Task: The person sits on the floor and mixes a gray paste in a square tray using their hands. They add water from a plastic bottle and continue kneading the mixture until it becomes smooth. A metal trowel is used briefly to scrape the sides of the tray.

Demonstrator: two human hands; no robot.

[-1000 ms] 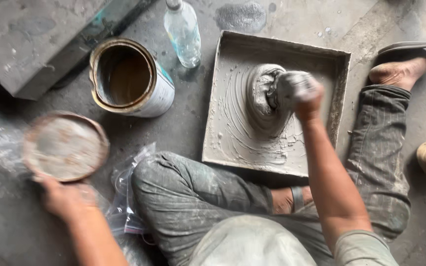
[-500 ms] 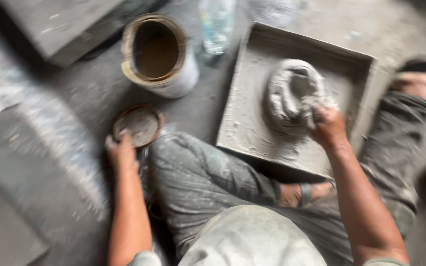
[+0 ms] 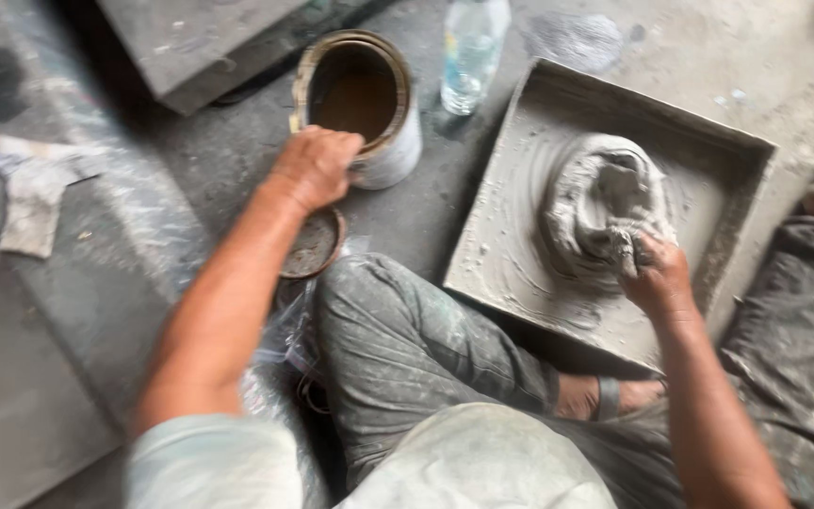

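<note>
A seated person's bent knee (image 3: 398, 330), in dusty grey trousers, fills the near centre, one sandalled foot (image 3: 605, 398) tucked beneath at 5 o'clock. Crinkled clear plastic sheeting (image 3: 280, 330) lies by the knee on the concrete floor (image 3: 190, 179). The right hand (image 3: 657, 278), at 3 o'clock, is curled tight around a fistful of the wet grey clay lump (image 3: 600, 203) (smooth, folded, glistening), which sits in one square, slurry-smeared tray (image 3: 727, 207). The left hand (image 3: 317, 165), at 10 o'clock, is loosely cupped, knuckles up, over the rim of one round metal can (image 3: 383, 151); whether it grips anything cannot be told. Just below it lies one small round dish (image 3: 317, 247), muddy inside. Farther off, at 12 o'clock, stands one clear plastic bottle (image 3: 471, 52); a crumpled rag (image 3: 35, 188) lies at 9 o'clock.
</note>
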